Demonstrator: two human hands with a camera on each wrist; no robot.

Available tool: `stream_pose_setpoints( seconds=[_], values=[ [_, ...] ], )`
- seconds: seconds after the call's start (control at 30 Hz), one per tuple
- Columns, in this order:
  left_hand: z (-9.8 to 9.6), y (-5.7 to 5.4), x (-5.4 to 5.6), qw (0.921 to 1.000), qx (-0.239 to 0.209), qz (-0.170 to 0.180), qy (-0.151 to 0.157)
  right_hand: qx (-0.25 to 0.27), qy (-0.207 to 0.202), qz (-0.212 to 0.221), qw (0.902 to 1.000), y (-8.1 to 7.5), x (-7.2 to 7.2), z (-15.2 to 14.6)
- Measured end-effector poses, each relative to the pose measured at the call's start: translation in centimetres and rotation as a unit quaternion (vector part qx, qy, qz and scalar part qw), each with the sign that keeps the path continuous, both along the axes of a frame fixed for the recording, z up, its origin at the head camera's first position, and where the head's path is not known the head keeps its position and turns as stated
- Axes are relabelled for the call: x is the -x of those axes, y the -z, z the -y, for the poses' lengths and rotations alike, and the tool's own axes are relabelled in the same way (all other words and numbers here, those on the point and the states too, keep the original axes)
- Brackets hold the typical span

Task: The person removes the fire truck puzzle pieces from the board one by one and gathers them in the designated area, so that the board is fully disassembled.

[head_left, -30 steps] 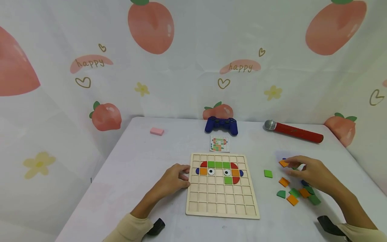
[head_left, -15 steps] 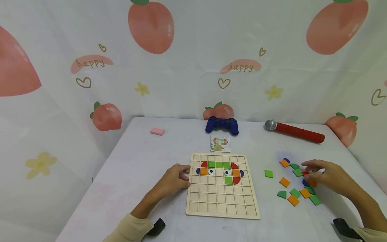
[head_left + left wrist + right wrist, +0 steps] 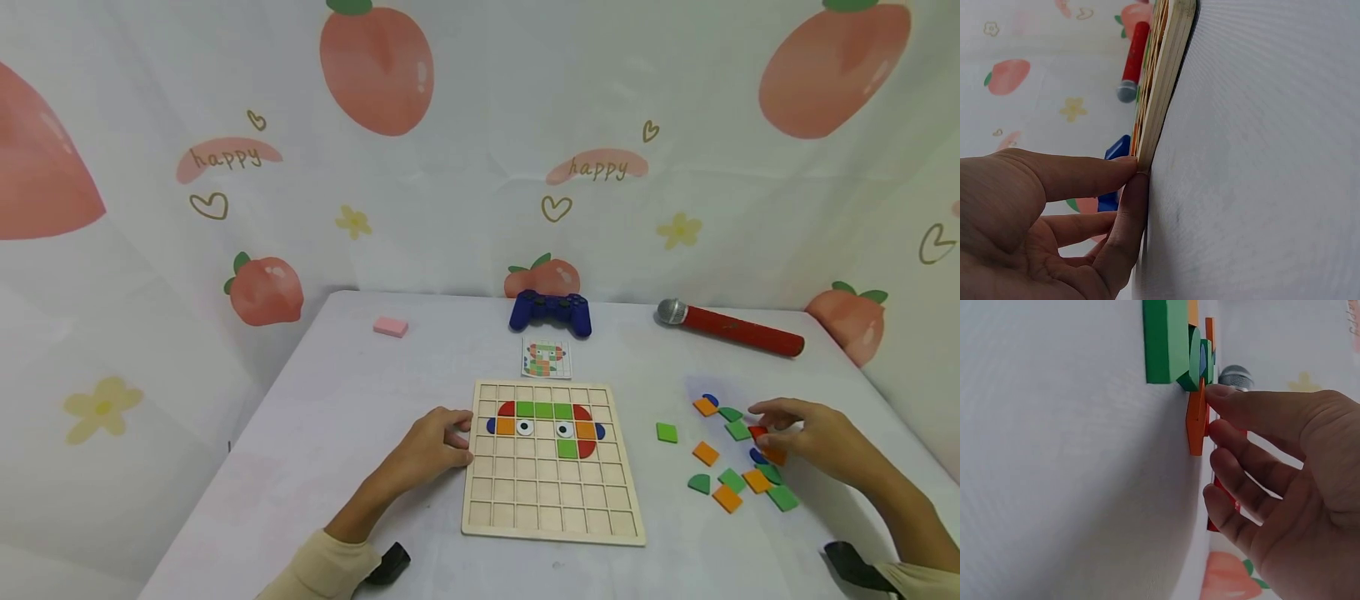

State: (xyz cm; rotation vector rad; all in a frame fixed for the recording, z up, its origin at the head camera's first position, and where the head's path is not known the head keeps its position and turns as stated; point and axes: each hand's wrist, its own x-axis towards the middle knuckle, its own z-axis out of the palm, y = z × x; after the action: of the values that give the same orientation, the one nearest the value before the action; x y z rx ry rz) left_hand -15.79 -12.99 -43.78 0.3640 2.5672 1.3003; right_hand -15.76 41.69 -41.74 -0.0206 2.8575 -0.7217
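Left hand (image 3: 429,446) pinches the board (image 3: 527,469) by its left edge; right hand (image 3: 816,435) curves loosely at a red tile (image 3: 754,431), grip unclear from here.

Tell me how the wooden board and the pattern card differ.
The wooden board is much larger than the pattern card. The left hand holds the wooden board's edge; no hand touches the pattern card. Pieces sit only in the wooden board's upper part; the pattern card's design reaches lower down. Both show coloured shapes.
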Motion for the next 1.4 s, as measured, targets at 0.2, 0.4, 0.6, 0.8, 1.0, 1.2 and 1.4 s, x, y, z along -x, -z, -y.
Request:
stream_pose_setpoints(
  seconds=[0.2,0.4,0.6,0.8,1.0,1.2,1.4],
  values=[
    [0.0,0.0,0.0,1.0000,-0.003,0.000,0.001,-0.011,0.015,0.018,0.9997,0.0,0.4,0.1],
    [0.0,0.0,-0.1,1.0000,-0.001,-0.001,0.002,-0.009,0.015,0.019,0.9997,0.0,0.1,-0.1],
    [0.1,0.0,-0.1,1.0000,0.001,-0.003,0.004,-0.013,0.014,0.011,0.9998,0.1,0.0,-0.5],
    [0.0,0.0,0.0,1.0000,-0.001,-0.001,0.001,-0.016,0.020,0.015,0.9996,0.2,0.1,-0.8],
    [0.1,0.1,0.0,1.0000,0.000,0.000,0.001,-0.013,0.022,0.028,0.9993,0.3,0.3,-1.1],
    [0.1,0.0,0.0,1.0000,-0.002,-0.001,0.000,-0.018,0.016,0.025,0.9994,0.4,0.5,-1.0],
    [0.1,0.0,0.0,1.0000,-0.003,-0.003,0.001,-0.016,0.020,0.006,0.9997,0.3,0.4,-0.8]
  ],
)
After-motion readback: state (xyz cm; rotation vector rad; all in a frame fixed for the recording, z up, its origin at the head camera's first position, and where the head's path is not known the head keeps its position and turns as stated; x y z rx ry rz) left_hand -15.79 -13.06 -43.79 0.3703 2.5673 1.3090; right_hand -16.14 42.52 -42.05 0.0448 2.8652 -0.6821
